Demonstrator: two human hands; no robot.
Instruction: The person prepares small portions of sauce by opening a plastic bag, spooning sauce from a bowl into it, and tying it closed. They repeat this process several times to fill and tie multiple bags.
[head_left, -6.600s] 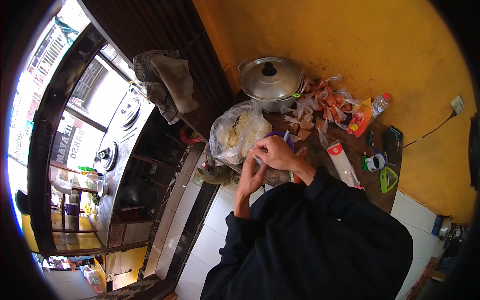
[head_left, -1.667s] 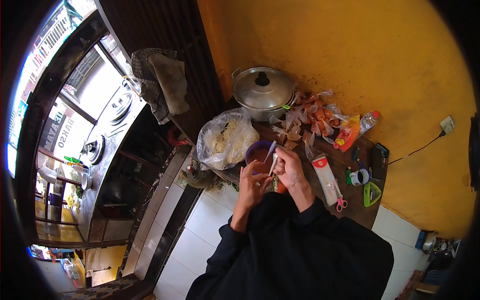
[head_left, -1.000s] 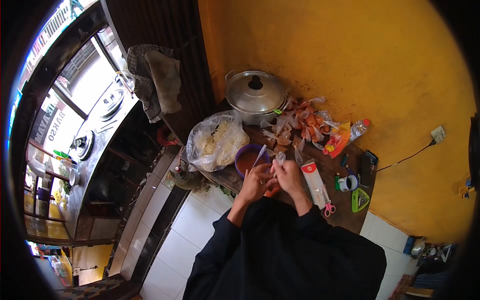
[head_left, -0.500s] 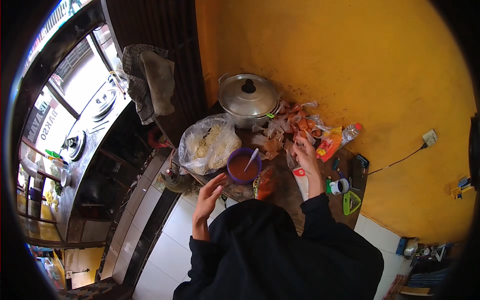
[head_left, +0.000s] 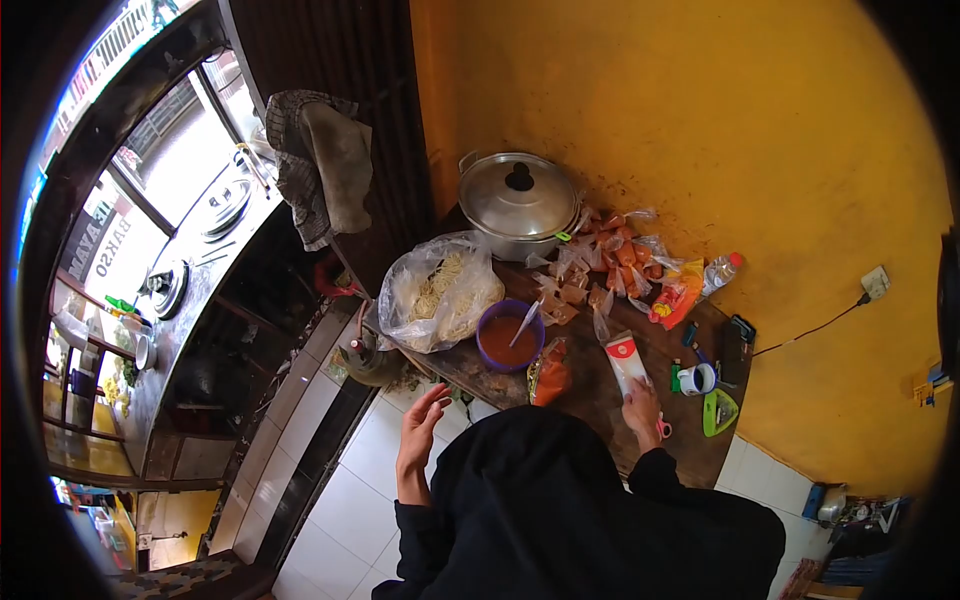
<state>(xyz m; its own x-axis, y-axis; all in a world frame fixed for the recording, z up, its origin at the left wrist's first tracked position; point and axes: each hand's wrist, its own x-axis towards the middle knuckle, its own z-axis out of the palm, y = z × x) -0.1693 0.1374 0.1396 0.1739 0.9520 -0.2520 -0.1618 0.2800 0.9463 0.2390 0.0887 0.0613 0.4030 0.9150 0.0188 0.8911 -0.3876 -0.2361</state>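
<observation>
My right hand (head_left: pixel 642 410) is down at the near end of a long white packet with a red top (head_left: pixel 624 358). Its fingers are bunched together over the packet, and what they pinch is hidden. Beside that hand lies a pair of scissors with pink handles (head_left: pixel 665 429). My left hand (head_left: pixel 420 430) is raised off the table's near left edge, fingers apart and holding nothing. Closest to it are a purple bowl (head_left: pixel 484 350) of orange-brown sauce with a spoon (head_left: pixel 524 323) in it, and a plastic bag with orange-red contents (head_left: pixel 552 374).
A clear bag of noodles (head_left: pixel 440 295) sits left of the bowl, before a lidded pot (head_left: pixel 510 205). Tied sauce bags (head_left: pixel 625 255) lie in a heap near the wall. A bottle (head_left: pixel 722 272), a white cup (head_left: pixel 698 378) and a green triangular tray (head_left: pixel 718 412) stand right.
My right hand has come down from near the sauce bags to the packet's near end, uncovering the scissors' pink handles. My left hand has dropped slightly; the view has shifted a little.
</observation>
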